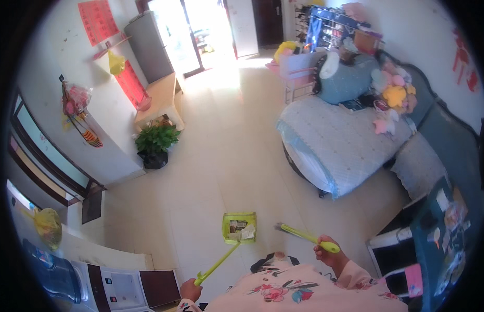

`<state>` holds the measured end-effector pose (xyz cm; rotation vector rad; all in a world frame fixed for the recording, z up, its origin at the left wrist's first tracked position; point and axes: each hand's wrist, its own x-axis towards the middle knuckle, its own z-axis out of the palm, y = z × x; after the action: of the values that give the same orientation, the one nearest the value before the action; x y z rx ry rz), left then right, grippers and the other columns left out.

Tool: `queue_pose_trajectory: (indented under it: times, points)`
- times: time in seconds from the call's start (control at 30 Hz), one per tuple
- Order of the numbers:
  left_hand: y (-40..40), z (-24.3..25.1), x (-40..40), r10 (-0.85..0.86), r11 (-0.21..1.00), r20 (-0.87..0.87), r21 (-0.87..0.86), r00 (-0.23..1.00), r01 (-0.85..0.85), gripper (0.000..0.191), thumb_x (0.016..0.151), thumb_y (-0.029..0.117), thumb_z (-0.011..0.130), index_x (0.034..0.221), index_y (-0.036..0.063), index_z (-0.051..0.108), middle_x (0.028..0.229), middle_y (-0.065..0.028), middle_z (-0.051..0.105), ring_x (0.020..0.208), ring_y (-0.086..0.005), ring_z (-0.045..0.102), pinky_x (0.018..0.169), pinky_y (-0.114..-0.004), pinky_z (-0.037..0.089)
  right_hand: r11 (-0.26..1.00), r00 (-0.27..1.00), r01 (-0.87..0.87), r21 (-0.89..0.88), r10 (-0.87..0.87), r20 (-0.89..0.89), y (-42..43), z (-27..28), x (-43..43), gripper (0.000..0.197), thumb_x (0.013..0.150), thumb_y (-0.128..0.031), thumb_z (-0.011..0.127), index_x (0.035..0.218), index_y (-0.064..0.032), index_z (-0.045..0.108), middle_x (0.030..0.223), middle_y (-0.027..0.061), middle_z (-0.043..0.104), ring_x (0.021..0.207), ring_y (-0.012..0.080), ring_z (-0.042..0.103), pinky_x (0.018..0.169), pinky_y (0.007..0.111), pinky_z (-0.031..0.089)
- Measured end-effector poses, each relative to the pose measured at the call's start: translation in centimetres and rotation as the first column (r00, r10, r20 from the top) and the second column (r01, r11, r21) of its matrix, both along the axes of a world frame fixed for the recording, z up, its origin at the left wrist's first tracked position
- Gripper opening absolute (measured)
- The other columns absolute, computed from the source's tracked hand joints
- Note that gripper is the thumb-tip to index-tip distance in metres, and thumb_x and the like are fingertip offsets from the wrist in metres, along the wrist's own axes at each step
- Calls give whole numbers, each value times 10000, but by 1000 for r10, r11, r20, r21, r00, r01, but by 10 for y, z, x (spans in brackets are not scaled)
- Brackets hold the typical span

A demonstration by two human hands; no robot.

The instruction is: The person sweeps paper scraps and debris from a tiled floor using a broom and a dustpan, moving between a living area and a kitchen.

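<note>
My left hand (190,290) is closed around the upper end of the long green handle of a dustpan (239,219). The pan is down at the tiled floor in front of me, with crumpled white paper (248,231) and a dark printed scrap (238,226) in it. To the right, my right hand (328,251) grips the handle of a green hand brush (300,233). Its grey bristle end points left, towards the pan, with a gap of floor between them. The sleeves are pink with a flower print.
A sofa bed with a pale quilted cover (343,144) stands at the right, beside a cluttered dark table (429,222). At the left are a potted plant (156,142), a wooden cabinet (160,99) and a water dispenser with a blue bottle (56,273). A glass door (193,35) lies beyond.
</note>
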<state>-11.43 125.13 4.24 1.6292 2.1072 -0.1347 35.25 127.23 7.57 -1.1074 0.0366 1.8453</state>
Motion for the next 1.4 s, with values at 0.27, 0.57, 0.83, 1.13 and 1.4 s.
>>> queue_pose_trajectory:
  times: [0.27, 0.57, 0.83, 1.13, 1.4]
  points:
    - [98, 4, 12, 169, 985, 12, 9, 985, -170, 300, 567, 227, 614, 835, 111, 549, 737, -114, 569, 717, -284, 541, 627, -381, 429, 997, 999, -16, -72, 18, 33, 158, -5, -15, 137, 728, -294, 425, 673, -168, 425, 541, 41, 433, 420, 120, 383, 392, 224, 315]
    - [291, -25, -18, 33, 996, 95, 84, 995, -41, 336, 602, 191, 542, 938, 182, 530, 751, -94, 573, 705, -278, 543, 623, -387, 431, 994, 995, 95, -46, -93, 34, 308, -1, -39, 143, 750, -289, 424, 664, -176, 444, 591, 47, 431, 442, 99, 383, 396, 190, 331]
    - [448, -18, -28, -59, 996, 97, 69, 994, 53, 351, 615, 183, 532, 965, 200, 517, 759, -103, 570, 703, -279, 541, 615, -388, 431, 989, 989, 140, 51, -142, 37, 434, 12, -67, 148, 748, -317, 427, 686, -188, 464, 574, 44, 470, 427, 101, 420, 386, 198, 325]
    - [607, -14, -12, -16, 1000, 102, 24, 995, 13, 391, 630, 211, 536, 1018, 225, 491, 780, -96, 570, 712, -273, 540, 624, -378, 434, 993, 997, 31, 114, -39, 60, 631, -6, -72, 180, 758, -340, 417, 705, -176, 469, 589, 56, 476, 437, 112, 415, 385, 206, 333]
    - [746, 10, 11, 36, 999, 91, 9, 995, -37, 387, 630, 249, 552, 1012, 228, 491, 760, -96, 568, 708, -272, 539, 611, -383, 430, 996, 997, 35, 84, -29, -72, 822, -25, -66, 163, 757, -334, 419, 712, -186, 467, 588, 50, 468, 425, 98, 393, 374, 207, 320]
